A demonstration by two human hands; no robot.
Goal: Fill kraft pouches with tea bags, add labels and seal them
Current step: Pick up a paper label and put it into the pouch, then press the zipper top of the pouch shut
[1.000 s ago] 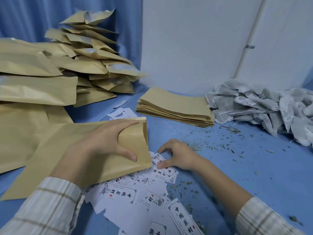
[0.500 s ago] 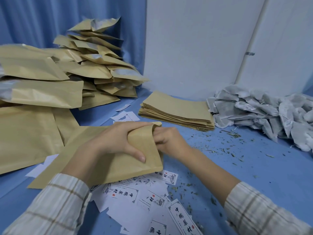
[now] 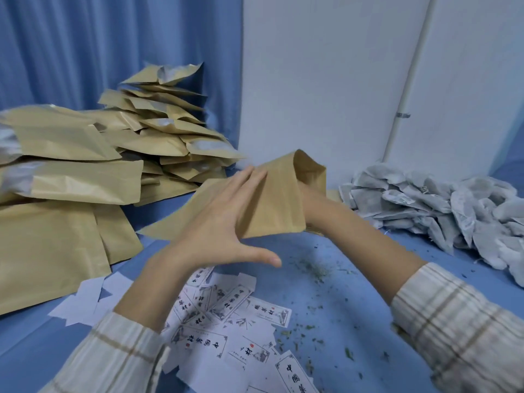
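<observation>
Labels [image 3: 226, 330]: loose, nearest me, below the pouch. Left hand [image 3: 226, 219]: fingers straight, flat on the lifted pouch [image 3: 280, 199]. Right hand: buried inside the pouch, grip I cannot tell. Risk: unclamped pouch slides off. Tea bags [image 3: 433, 202]: beyond, right.

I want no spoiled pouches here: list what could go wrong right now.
1. The right hand is buried inside the kraft pouch; pushing deeper could tear its mouth.
2. The left hand only lies flat on the pouch, so it may slip off.
3. Loose tea crumbs lie beside the labels and could stick to them.
</observation>
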